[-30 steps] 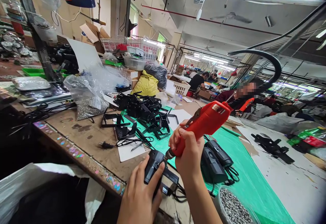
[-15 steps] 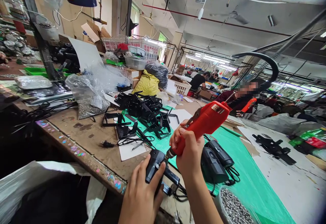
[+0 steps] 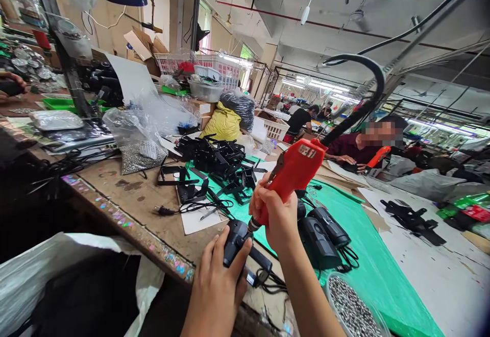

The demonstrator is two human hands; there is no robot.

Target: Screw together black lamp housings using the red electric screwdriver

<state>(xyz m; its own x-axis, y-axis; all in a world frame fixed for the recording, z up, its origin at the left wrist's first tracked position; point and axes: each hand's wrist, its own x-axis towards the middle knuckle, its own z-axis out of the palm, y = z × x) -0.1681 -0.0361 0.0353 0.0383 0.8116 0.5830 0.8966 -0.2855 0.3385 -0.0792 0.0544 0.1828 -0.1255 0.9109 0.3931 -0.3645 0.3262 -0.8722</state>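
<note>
ok, 1 elec. driver (image 3: 297, 166) in r hand (image 3: 277, 209)

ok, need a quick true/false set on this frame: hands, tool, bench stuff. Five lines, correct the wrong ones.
1. The right hand grips a red power driver. True.
2. The left hand is clear of the black device. False: it is on the device, holding it.
3. The red power driver's tip is directed at the black device. True.
4. The yellow bag lies nearer the camera than the pile of black brackets. False: it sits behind the pile.
5. At least two black units lie on the green sheet. True.
</note>
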